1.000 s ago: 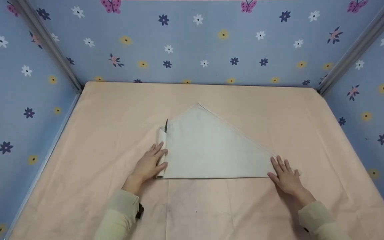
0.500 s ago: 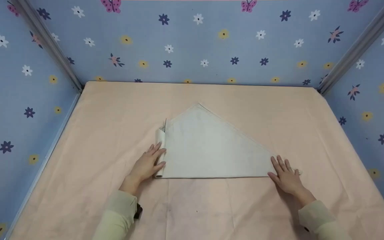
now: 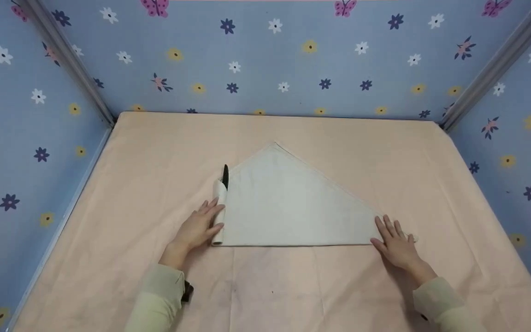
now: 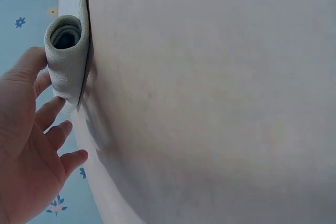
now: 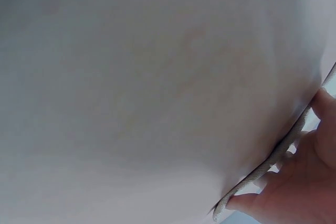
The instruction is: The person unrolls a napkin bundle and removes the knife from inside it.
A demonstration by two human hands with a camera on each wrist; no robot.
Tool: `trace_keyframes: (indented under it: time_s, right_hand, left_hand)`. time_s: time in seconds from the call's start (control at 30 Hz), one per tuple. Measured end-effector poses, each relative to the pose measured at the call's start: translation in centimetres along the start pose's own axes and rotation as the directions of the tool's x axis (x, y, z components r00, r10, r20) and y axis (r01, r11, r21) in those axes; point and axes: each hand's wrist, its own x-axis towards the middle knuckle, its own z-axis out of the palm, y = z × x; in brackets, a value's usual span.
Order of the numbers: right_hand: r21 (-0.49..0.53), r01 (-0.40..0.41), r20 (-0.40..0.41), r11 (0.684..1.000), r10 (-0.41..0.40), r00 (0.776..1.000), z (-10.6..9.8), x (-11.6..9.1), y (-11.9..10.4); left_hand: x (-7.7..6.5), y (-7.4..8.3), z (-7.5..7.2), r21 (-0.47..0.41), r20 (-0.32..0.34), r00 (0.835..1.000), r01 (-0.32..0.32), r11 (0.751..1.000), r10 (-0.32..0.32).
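A pale grey-white cloth (image 3: 288, 203) lies in a pointed, roof-like shape on the table, its left end wound into a narrow roll (image 3: 218, 191). From the far end of that roll sticks a flat black tip (image 3: 226, 176); whatever it belongs to is hidden inside. My left hand (image 3: 195, 228) rests on the roll with thumb and fingers extended. The roll's near end (image 4: 65, 40), seen in the left wrist view, shows coiled layers with a dark hollow. My right hand (image 3: 398, 244) presses the cloth's right corner, fingers spread; in the right wrist view its fingertips touch the cloth's edge (image 5: 273, 156).
A peach-coloured cover (image 3: 362, 147) with light creases spreads over the table. Blue flowered walls (image 3: 256, 55) stand at the back and both sides, with grey posts (image 3: 69, 64) in the far corners.
My left hand and the roll have shifted slightly left, and more flat cloth shows beside it. The black tip has turned from a thin edge to a broader face. My right hand stays put.
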Motion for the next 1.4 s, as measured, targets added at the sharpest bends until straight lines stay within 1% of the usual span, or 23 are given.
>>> trace_keyframes:
  time_s: [0.23, 0.47, 0.77, 1.07, 1.23, 1.4]
  right_hand:
    - [-0.013, -0.015, 0.016, 1.000, 0.015, 1.000, 0.1, 0.0, 0.0]
    - [-0.032, -0.019, 0.019, 0.999, 0.020, 1.000, 0.0, -0.1, -0.1]
    - [-0.027, -0.021, 0.011, 0.999, 0.022, 1.000, 0.1, 0.1, -0.2]
    - [-0.026, -0.027, 0.015, 0.999, 0.027, 1.000, -0.1, 0.1, -0.2]
    - [-0.024, -0.024, 0.011, 0.999, 0.024, 1.000, -0.1, 0.1, -0.2]
    - [-0.033, -0.018, 0.021, 0.999, 0.019, 1.000, -0.2, 0.1, -0.2]
  left_hand:
    - [-0.2, -0.2, 0.0, 0.020, 0.019, 1.000, 0.011, 1.000, -0.012]
    - [-0.6, -0.3, -0.3, 0.012, 0.016, 1.000, 0.023, 1.000, -0.023]
    - [-0.9, -0.5, -0.4, 0.004, 0.014, 0.999, 0.043, 0.999, -0.043]
    - [-1.0, 0.1, -0.3, 0.024, 0.034, 0.995, 0.088, 0.996, -0.088]
    - [-0.8, 0.6, -0.1, 0.039, 0.011, 0.994, 0.104, 0.994, -0.104]
    - [-0.6, 1.2, 0.1, 0.038, -0.041, 0.994, 0.099, 0.994, -0.098]
